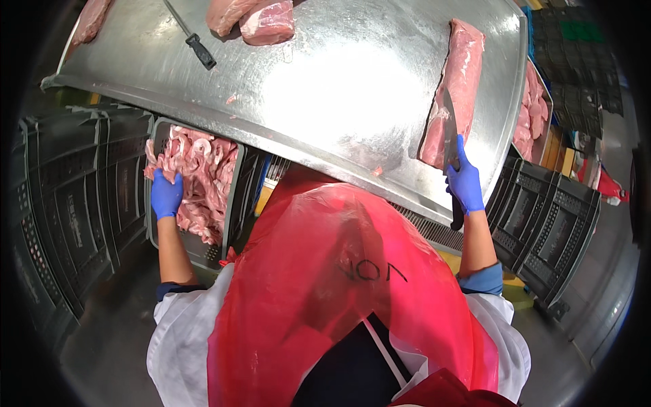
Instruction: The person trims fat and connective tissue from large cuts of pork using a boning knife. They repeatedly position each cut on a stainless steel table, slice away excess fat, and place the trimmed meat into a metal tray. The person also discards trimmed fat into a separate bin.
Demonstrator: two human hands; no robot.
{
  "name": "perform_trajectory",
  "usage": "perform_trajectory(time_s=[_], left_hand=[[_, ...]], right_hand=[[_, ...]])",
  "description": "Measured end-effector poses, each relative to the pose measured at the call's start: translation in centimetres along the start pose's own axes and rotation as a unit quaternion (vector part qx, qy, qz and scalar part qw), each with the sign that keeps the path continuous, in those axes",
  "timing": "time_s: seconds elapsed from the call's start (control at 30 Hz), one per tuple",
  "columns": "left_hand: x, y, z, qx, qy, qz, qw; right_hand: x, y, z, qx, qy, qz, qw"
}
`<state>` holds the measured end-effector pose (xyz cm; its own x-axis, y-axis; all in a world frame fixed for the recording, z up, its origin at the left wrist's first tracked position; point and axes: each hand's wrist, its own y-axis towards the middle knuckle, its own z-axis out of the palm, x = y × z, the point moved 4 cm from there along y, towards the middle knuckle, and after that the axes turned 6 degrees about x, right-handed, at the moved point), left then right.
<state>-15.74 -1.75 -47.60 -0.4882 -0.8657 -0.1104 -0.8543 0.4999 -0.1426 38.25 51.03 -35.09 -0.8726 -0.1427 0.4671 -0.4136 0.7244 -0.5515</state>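
My left hand point(166, 195), in a blue glove, is at the left side of a dark crate point(239, 173) heaped with pale pink meat trimmings point(203, 169). Its fingers close on some trimmings near the crate's left rim and are partly hidden by them. In my right hand point(465, 182), also gloved in blue, is a knife point(450, 129), gripped by its dark handle with the index finger stretched along the blade. The blade points away from me and lies over the near part of a long pork loin point(464, 61) on the steel table's right side.
The steel table point(325, 125) has a raised rim. A sharpening steel point(199, 51) lies far left, beside meat pieces point(268, 24). Stacked dark crates point(74, 197) flank me at left, another crate point(542, 224) at right. Beyond the right edge sits a meat-filled container point(532, 112).
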Motion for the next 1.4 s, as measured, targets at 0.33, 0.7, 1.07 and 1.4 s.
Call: perform_trajectory(time_s=[0.33, 0.7, 1.07, 1.4], left_hand=[[-36.9, 6.4, -2.7, 0.096, -0.411, 0.298, 0.856], [-68.0, -3.8, 8.6, 0.375, -0.355, 0.3, 0.802], [-67.0, -2.7, 11.2, 0.379, -0.447, 0.307, 0.75], [-66.2, -2.9, 10.7, 0.319, -0.485, 0.318, 0.749]], right_hand=[[0.3, -4.2, 7.6, -0.054, -0.188, 0.065, 0.979], [-1.0, -10.2, 1.6, -0.256, 0.012, 0.069, 0.964], [1.1, 3.4, 5.2, -0.153, -0.149, 0.051, 0.976], [2.0, 2.5, 6.4, -0.141, -0.182, 0.045, 0.972]])
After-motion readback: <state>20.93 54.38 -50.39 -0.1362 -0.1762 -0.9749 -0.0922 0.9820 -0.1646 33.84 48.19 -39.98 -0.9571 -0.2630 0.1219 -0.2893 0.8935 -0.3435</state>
